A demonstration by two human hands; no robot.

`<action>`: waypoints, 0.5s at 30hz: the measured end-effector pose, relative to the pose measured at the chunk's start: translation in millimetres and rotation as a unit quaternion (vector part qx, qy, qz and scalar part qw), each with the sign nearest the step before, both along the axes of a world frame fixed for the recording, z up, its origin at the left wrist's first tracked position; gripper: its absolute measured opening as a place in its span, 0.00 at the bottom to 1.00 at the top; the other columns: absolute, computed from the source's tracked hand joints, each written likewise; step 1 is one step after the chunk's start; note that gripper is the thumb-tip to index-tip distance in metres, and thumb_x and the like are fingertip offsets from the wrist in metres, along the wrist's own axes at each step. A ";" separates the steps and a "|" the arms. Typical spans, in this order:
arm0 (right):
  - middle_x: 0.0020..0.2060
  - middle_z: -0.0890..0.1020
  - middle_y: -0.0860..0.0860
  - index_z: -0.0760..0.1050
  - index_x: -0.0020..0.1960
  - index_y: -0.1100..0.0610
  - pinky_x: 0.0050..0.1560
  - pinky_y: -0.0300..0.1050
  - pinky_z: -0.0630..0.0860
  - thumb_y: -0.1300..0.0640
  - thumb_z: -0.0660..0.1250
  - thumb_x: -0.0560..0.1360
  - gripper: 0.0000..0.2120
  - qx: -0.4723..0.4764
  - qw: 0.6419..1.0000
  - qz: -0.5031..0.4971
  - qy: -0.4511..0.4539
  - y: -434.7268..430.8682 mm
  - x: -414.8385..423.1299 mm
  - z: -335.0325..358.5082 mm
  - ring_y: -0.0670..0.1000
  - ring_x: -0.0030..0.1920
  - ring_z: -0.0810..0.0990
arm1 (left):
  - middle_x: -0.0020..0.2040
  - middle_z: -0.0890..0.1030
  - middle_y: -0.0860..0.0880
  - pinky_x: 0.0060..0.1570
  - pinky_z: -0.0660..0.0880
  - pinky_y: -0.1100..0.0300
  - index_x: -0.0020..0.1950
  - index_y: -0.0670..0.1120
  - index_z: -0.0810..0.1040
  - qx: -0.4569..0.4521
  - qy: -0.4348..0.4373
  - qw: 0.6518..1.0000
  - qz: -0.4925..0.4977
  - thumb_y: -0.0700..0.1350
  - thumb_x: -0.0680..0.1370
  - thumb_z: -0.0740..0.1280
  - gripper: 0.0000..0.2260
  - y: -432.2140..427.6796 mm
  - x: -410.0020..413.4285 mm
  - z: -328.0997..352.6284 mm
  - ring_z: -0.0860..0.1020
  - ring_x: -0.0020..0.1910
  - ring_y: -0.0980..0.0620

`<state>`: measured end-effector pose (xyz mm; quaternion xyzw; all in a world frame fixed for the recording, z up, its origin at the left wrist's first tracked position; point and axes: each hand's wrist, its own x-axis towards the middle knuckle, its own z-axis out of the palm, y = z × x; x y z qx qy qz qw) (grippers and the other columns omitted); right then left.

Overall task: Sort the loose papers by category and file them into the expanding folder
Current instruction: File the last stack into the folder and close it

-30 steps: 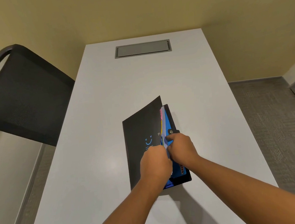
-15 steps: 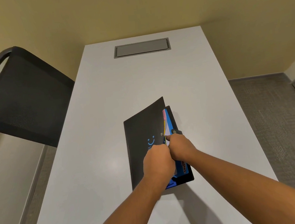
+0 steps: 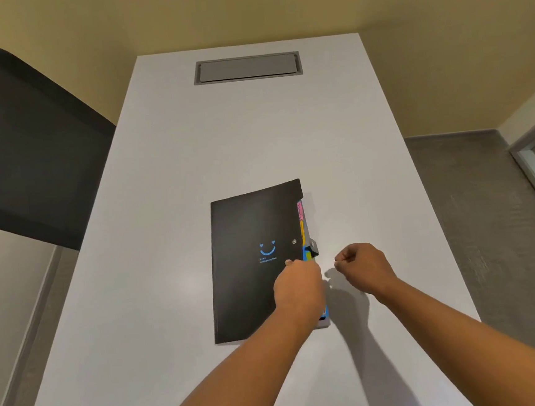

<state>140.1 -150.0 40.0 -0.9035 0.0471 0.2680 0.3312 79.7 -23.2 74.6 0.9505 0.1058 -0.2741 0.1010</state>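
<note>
From the head view, one folder (image 3: 248, 262) lies flat on the white tabletop (image 3: 222, 142), near the person and about midway across, with its long side running away from them. It is black and its cover is down. The cover bears a blue smiley (image 3: 267, 248) with a line of small blue print under it, too small to read, and one silver snap (image 3: 294, 241). Along the right edge a strip of coloured tabs (image 3: 300, 211) peeks out, pink, then yellow, then blue, and one black clasp (image 3: 314, 250) sticks out beside them. There are two hands. The left hand (image 3: 297, 286) rests on the cover by its right edge with its fingers bent down and one fingertip on the black surface; I cannot tell whether it pinches anything. The right hand (image 3: 364, 268) is curled into a loose fist that holds nothing, just right of the folder and clear of it. One grey hatch (image 3: 247, 68) sits in the far end of the tabletop. One black chair (image 3: 22, 153) stands at the left.
</note>
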 end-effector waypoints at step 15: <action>0.38 0.84 0.50 0.81 0.43 0.59 0.48 0.47 0.77 0.60 0.69 0.73 0.03 0.007 0.999 0.001 0.041 -21.8 -0.3 -28.7 0.53 0.45 0.82 | 0.79 0.54 0.50 0.72 0.62 0.53 0.77 0.51 0.58 -0.063 -0.083 0.994 0.032 0.57 0.74 0.70 0.36 99.7 -39.3 -70.8 0.54 0.78 0.50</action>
